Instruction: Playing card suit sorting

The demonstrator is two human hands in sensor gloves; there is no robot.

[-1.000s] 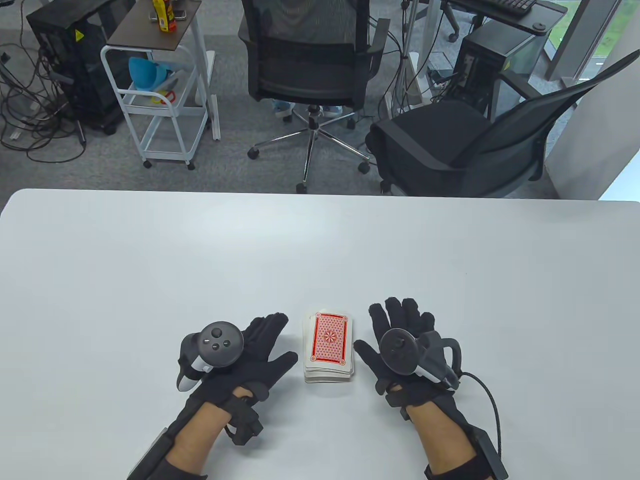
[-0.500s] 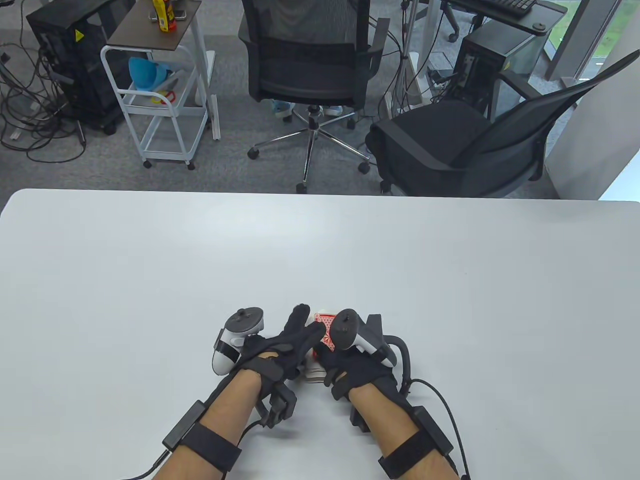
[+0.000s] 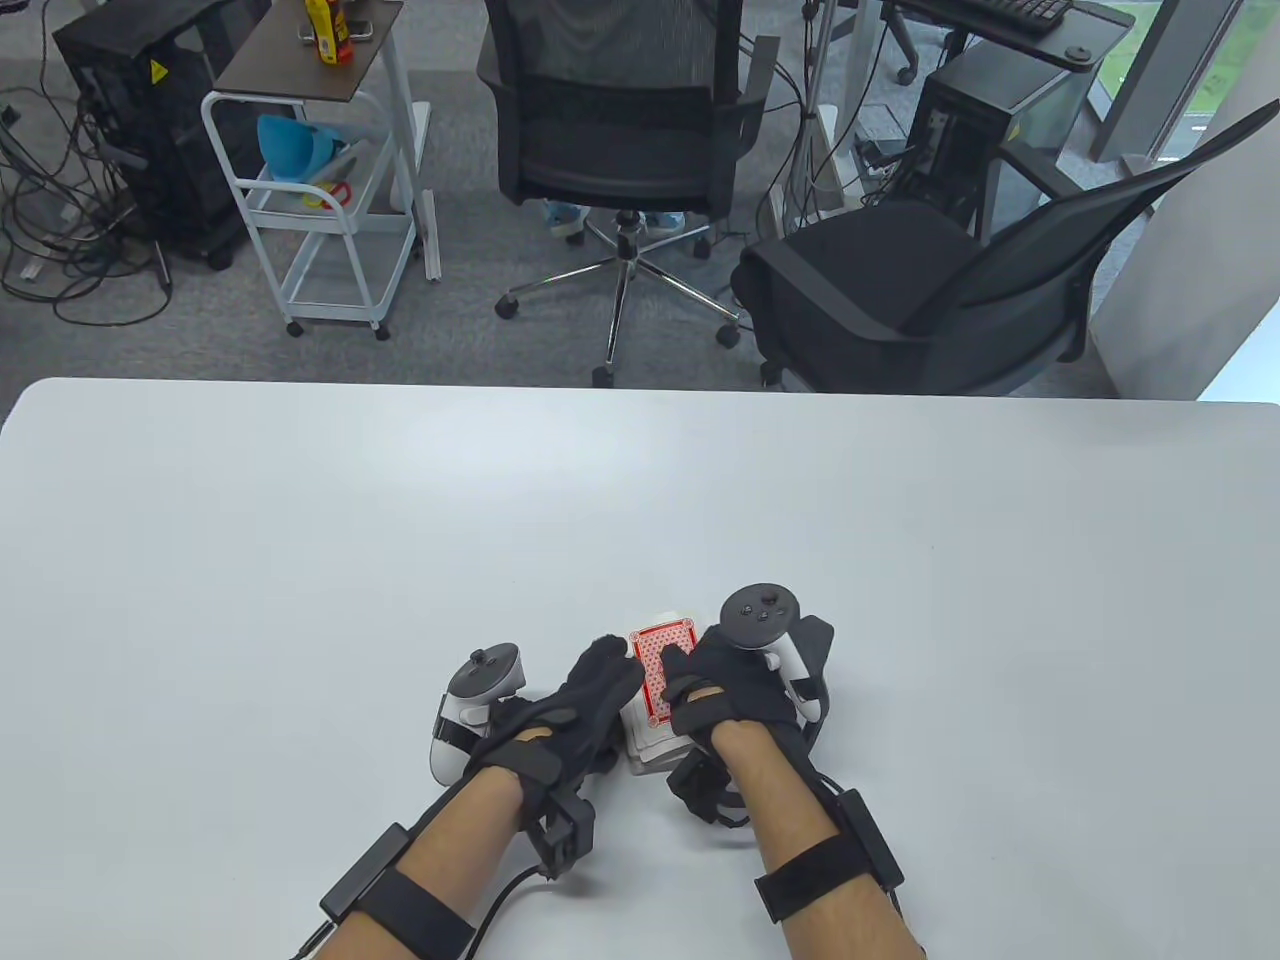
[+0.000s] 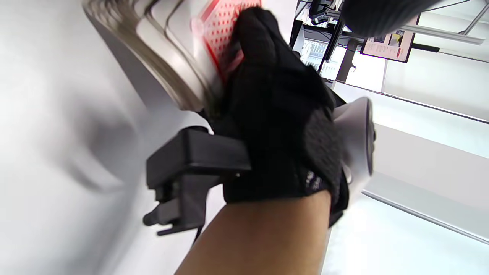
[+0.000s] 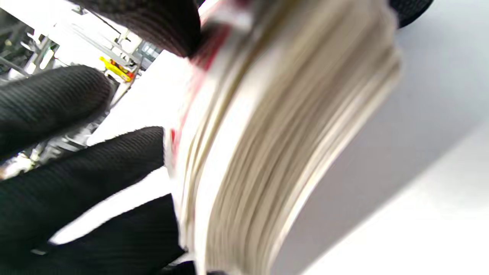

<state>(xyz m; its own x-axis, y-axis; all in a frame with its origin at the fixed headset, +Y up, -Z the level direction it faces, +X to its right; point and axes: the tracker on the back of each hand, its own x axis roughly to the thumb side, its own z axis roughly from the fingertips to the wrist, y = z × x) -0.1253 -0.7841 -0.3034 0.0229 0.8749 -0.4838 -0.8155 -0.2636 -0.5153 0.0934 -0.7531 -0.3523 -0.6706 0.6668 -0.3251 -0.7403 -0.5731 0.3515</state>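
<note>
- The deck of cards [image 3: 662, 700] is gripped from both sides near the table's six o'clock edge: the left hand [image 3: 575, 705] is closed on its nine o'clock side, the right hand [image 3: 725, 690] on its three o'clock side, with the right thumb laid across the red patterned back of the top card.
- The deck is seen face down on the white table [image 3: 640, 500]; whether it is lifted off the surface cannot be told from the table view.
- In the left wrist view, a gloved left hand [image 4: 275, 126] is shown with a fingertip pressed on the red back of the deck [image 4: 183, 49], whose cream edges are fanned slightly.
- In the right wrist view, the stacked card edges of the deck [image 5: 275, 152] are shown blurred and close, with black fingers [image 5: 95, 172] pressed to its face, a detail hidden from above.
- Beyond the table at twelve o'clock, two black office chairs [image 3: 620, 130] are seen, and at eleven o'clock a white rolling cart [image 3: 320, 200] in which a blue funnel-shaped item [image 3: 295, 145] is held on the middle shelf, with a yellow bottle [image 3: 325, 30] on top.
</note>
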